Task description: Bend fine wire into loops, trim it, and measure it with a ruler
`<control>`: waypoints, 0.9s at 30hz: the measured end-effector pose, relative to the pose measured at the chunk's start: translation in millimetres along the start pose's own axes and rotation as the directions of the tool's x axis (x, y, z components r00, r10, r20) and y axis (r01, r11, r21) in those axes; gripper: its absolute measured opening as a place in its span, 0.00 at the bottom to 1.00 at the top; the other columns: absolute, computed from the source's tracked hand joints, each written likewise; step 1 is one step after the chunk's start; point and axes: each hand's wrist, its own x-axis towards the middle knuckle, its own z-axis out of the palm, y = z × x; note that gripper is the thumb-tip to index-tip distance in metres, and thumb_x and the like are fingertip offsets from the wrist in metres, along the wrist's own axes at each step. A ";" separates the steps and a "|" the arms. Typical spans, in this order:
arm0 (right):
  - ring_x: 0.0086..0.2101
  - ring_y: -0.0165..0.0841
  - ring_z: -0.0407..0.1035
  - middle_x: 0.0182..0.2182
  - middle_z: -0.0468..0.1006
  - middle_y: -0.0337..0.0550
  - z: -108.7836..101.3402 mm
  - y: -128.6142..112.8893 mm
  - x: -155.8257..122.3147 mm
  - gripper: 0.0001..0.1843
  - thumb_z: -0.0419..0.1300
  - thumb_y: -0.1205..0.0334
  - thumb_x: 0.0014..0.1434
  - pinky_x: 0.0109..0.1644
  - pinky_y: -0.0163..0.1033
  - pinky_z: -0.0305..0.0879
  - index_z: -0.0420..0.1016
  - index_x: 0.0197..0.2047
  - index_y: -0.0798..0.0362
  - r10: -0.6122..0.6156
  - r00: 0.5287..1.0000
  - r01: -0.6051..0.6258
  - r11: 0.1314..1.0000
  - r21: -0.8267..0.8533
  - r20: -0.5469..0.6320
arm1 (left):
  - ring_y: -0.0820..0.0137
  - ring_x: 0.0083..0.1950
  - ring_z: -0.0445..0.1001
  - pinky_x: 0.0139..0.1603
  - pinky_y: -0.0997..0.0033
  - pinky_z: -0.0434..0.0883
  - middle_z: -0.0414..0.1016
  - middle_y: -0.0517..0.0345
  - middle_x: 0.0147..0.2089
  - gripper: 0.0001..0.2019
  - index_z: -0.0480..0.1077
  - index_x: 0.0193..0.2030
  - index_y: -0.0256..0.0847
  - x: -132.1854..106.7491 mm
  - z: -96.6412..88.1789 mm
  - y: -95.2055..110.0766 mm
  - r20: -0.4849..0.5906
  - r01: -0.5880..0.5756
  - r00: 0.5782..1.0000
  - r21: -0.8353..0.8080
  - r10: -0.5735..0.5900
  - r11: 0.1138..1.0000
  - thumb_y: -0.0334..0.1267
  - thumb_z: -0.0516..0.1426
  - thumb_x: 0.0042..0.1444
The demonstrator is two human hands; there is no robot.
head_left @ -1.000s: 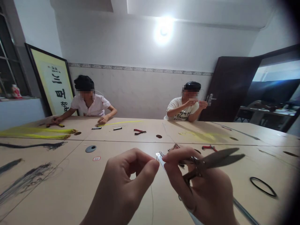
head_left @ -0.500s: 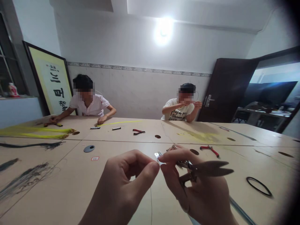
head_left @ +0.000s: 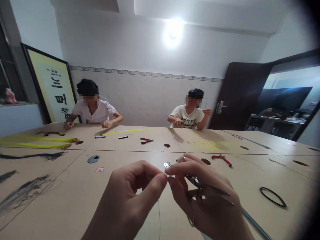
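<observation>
Head view: both hands meet above the surface [head_left: 75, 200], on the near side of the red pliers [head_left: 222, 159] and a bit left of them. The left hand [head_left: 135, 203] has thumb and forefinger pressed on a thin wire [head_left: 159, 216] that hangs below. The right hand [head_left: 207, 203] pinches a small metal piece [head_left: 167, 165] at its fingertips, with scissors [head_left: 210, 192] tucked in the palm (blades aimed off to the pliers' side). Best bet, I'd say: hold both pinches tight and close to the piece, with the blades turned clear of the wire.
</observation>
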 end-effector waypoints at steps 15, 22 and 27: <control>0.24 0.26 0.65 0.23 0.67 0.31 -3.8 -2.0 7.7 0.08 0.54 0.74 0.54 0.26 0.31 0.60 0.64 0.32 0.50 -0.023 0.999 0.024 0.999 -0.031 0.023 | 0.75 0.24 0.72 0.25 0.79 0.69 0.76 0.64 0.22 0.10 0.76 0.24 0.44 0.7 -3.4 -3.0 0.035 -0.162 0.987 0.220 0.158 0.962 0.37 0.57 0.54; 0.24 0.27 0.64 0.22 0.67 0.32 -1.5 -0.7 9.1 0.07 0.52 0.73 0.56 0.28 0.33 0.60 0.61 0.31 0.50 -0.068 0.997 0.071 0.988 -0.136 0.024 | 0.80 0.21 0.71 0.23 0.87 0.68 0.73 0.70 0.20 0.09 0.73 0.26 0.43 4.4 -5.8 -9.8 0.092 -0.350 0.936 0.365 0.341 0.863 0.30 0.57 0.54; 0.24 0.26 0.63 0.21 0.66 0.31 -6.5 -2.6 7.3 0.08 0.54 0.73 0.55 0.28 0.31 0.60 0.61 0.30 0.51 -0.028 0.999 0.032 0.991 -0.131 0.031 | 0.80 0.22 0.71 0.24 0.86 0.69 0.74 0.70 0.20 0.09 0.73 0.24 0.44 4.6 -1.1 -8.6 0.005 -0.302 0.948 0.332 0.319 0.894 0.30 0.56 0.52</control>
